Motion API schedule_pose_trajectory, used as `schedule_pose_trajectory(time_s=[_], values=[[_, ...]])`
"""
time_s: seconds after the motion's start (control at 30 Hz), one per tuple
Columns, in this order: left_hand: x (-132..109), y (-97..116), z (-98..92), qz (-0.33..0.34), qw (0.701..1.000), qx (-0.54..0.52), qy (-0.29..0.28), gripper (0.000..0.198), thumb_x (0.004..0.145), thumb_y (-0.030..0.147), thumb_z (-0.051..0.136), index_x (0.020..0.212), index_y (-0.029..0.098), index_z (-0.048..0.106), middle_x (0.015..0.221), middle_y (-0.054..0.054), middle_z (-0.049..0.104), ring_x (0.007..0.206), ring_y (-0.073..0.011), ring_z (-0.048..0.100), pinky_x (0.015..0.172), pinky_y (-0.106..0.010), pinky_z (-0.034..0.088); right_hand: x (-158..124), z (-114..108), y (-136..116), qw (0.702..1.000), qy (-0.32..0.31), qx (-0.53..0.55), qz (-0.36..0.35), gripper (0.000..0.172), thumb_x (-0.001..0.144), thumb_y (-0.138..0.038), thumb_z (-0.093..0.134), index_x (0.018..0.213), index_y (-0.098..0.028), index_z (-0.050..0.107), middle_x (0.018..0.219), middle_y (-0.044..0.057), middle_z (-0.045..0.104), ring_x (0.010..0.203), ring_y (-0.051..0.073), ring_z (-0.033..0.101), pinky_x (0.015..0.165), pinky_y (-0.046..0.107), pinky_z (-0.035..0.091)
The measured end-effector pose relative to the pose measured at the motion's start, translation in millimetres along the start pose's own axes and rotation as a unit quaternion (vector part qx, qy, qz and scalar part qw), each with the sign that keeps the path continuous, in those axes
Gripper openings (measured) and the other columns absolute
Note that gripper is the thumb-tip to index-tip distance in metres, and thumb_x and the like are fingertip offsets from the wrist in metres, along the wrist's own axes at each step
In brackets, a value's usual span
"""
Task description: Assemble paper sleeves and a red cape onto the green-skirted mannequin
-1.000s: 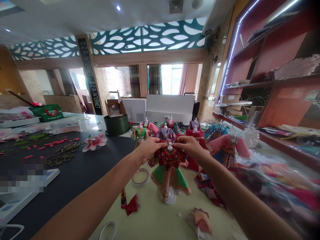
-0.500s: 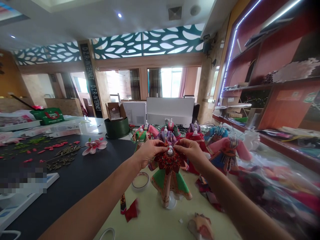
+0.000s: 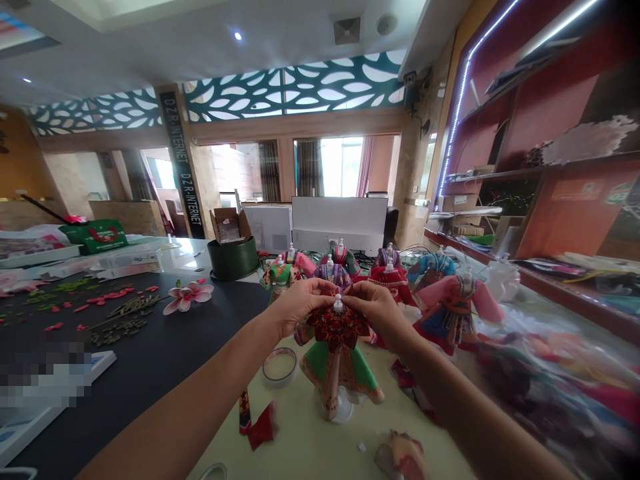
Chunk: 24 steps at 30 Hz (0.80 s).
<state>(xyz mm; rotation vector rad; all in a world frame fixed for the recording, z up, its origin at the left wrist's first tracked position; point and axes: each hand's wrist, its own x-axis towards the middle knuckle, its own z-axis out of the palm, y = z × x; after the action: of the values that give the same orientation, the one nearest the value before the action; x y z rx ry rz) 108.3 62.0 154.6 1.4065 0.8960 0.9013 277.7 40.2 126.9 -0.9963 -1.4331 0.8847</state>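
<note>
Atop the pale surface (image 3: 310, 447), a green-skirted miniature fabric dress (image 3: 337, 380) on a white stand (image 3: 343, 412) has its red floral cape (image 3: 337, 327) pinched between left hand (image 3: 300, 305) and right hand (image 3: 377, 308).

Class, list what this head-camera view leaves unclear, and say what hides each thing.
- What the left hand and right hand pinch on the costume: hidden by the fingers.
- Stand base: partly hidden by the skirt.
- White ring: cut off by the bottom edge.
- Pixelated patch: blurred out.
- Fabric pile: blurred.
</note>
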Motion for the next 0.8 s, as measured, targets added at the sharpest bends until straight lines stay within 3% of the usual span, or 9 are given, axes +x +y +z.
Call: schedule_pose_trajectory(time_s=[0.33, 0.47, 0.67, 0.8], values=[[3.8, -0.2, -0.3, -0.01, 1.0, 0.019, -0.019, 0.043, 0.055, 0.02, 0.08, 0.095, 0.016, 0.065, 0.071, 0.0, 0.066, 0.066, -0.0132, 0.062, 0.064, -0.024, 0.045, 3.6, -3.3, -4.9, 0.996, -0.032, 0.054, 0.061, 0.029, 0.061, -0.026, 0.076, 0.085, -0.017, 0.062, 0.076, 0.002, 0.066, 0.073, 0.018, 0.064, 0.069, 0.03, 0.051], [5.0, -0.8, 1.5, 0.005, 0.999, 0.032, -0.008, 0.044, 0.058, 0.023, 0.078, 0.099, 0.015, 0.064, 0.083, -0.004, 0.068, 0.075, -0.0155, 0.063, 0.068, -0.025, 0.047, 4.0, -3.2, -4.2, 0.995, -0.019, 0.059, 0.08, 0.032, 0.063, -0.024, 0.073, 0.091, -0.017, 0.06, 0.075, 0.003, 0.066, 0.072, 0.019, 0.065, 0.068, 0.031, 0.052], [-0.6, -8.2, -0.8, 0.082, 0.99, 0.081, 0.082, 0.038, 0.074, 0.038, 0.066, 0.104, 0.016, 0.061, 0.103, -0.008, 0.067, 0.096, -0.02, 0.062, 0.081, -0.029, 0.047, 0.9, -4.2, 3.5, 0.998, 0.024, 0.033, 0.047, 0.032, 0.069, -0.033, 0.067, 0.095, -0.016, 0.058, 0.086, 0.006, 0.066, 0.08, 0.019, 0.063, 0.072, 0.032, 0.05], [-21.6, -17.0, 3.4, 0.152, 0.964, 0.14, 0.166, 0.03, 0.08, 0.044, 0.059, 0.095, 0.018, 0.063, 0.097, -0.005, 0.067, 0.096, -0.0195, 0.06, 0.083, -0.026, 0.045, -9.7, -6.0, 4.6, 0.998, 0.056, -0.004, -0.014, 0.025, 0.072, -0.035, 0.064, 0.09, -0.017, 0.062, 0.091, 0.006, 0.066, 0.089, 0.02, 0.06, 0.082, 0.033, 0.046]])
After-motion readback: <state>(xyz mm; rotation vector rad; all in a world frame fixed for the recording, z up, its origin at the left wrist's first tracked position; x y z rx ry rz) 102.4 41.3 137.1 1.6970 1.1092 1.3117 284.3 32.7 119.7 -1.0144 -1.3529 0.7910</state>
